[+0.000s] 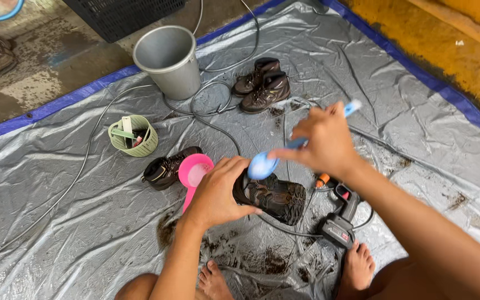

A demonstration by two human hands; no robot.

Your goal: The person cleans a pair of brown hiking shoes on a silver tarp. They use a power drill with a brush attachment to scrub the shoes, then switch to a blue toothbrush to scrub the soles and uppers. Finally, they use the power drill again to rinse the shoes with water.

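Observation:
My left hand [219, 191] grips a muddy dark brown boot [276, 197] by its upper, just above the silver tarp [56, 189]. A blue scrubbing brush [263, 165] is in my right hand [323, 141], its head resting at the top of the boot and its handle tip pointing up and to the right. Another dark boot [165, 169] lies on its side to the left, with a pink scoop [194, 173] next to it.
A grey bucket [170, 58] stands at the back, a pair of brown boots [262, 83] to its right. A green basket [134, 136] holds small items. A spray gun [340, 222] and hoses lie by my bare feet [356, 266]. Mud smears the tarp.

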